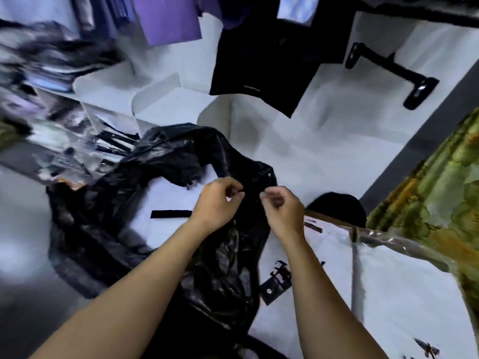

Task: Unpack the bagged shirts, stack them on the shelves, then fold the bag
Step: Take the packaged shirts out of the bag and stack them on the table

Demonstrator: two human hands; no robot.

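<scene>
While both the left hand (216,200) and right hand (281,207) pinch the black plastic bag (181,161) mid-frame, opening it seems underway; next, pull its mouth apart.

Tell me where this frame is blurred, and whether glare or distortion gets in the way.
Head view: heavy motion blur smears the shelves at left; the left hand and right hand, both pinching the bag, are fairly sharp; glare streaks the wrap at right; wide-angle distortion bends the frame edges; the light is dim and bluish.
</scene>
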